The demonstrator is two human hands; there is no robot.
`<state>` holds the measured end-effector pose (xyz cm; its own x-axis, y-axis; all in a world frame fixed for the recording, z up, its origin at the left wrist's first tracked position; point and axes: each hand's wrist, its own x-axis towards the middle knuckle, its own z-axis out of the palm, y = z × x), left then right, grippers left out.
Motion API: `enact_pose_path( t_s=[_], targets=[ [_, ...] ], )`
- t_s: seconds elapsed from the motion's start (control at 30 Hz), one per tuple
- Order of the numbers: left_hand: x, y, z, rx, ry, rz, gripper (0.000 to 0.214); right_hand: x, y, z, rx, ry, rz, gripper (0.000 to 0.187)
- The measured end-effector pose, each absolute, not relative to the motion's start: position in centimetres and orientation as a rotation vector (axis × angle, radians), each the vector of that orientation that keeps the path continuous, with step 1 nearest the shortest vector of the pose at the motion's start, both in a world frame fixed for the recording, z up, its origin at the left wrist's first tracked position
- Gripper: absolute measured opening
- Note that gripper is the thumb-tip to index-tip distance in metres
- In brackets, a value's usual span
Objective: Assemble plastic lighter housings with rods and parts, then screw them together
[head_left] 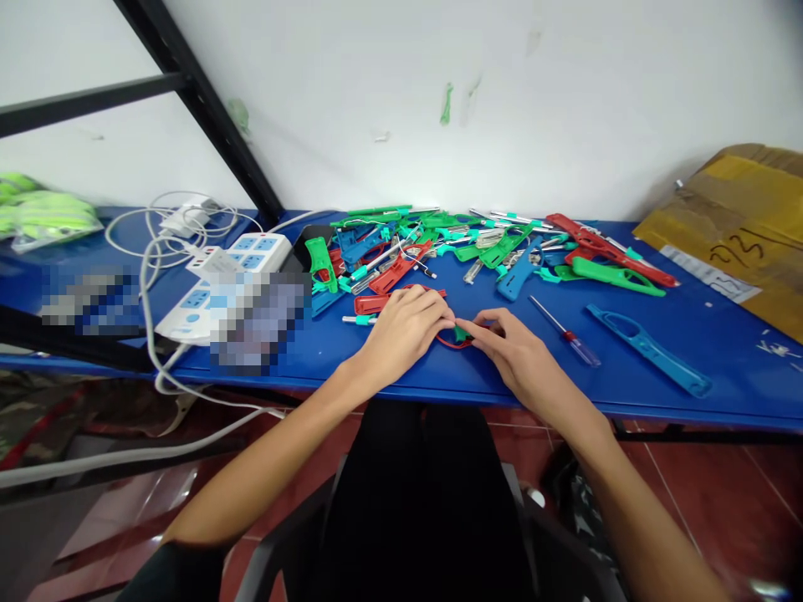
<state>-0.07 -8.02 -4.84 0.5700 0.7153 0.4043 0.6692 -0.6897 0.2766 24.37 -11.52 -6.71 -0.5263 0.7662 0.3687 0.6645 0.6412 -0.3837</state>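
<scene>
My left hand (411, 328) is closed over a red plastic lighter casing, and its curved red rim (450, 344) shows below my fingertips. Fingers pinched, my right hand (514, 351) meets the left at a small green part (462, 334) inside the casing. My fingers hide most of both pieces. Just behind my left hand lie another red casing (371, 304) and a metal tube with a teal piece (359, 319). To the right of my right hand lies a screwdriver (568, 334) with a clear purple handle.
Beyond my hands spreads a pile of green, red and blue lighter casings (395, 269) with metal tubes. A blue casing (652, 349) lies at right, near a taped cardboard box (733, 234). At left are a white power strip (263, 251), cables and a blurred phone-like object (260, 322).
</scene>
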Motion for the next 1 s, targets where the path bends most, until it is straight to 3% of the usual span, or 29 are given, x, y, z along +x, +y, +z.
enact_pose_path(
  t_s=[0.37,0.57,1.0],
  targets=[
    [-0.4,-7.4,-5.2,2.490,1.091,0.823,0.022,24.3,-11.6,-6.4,-1.119,-2.321,0.332,0.047],
    [-1.5,-7.8,-5.1,2.354,1.100,0.943,0.012,24.3,-11.7,-6.7,-1.130,-2.320,0.308,0.048],
    [-0.5,-8.0,-5.0,2.547,1.169,0.789,0.017,24.3,-11.7,-6.8,-1.162,-2.306,0.345,0.049]
  ],
)
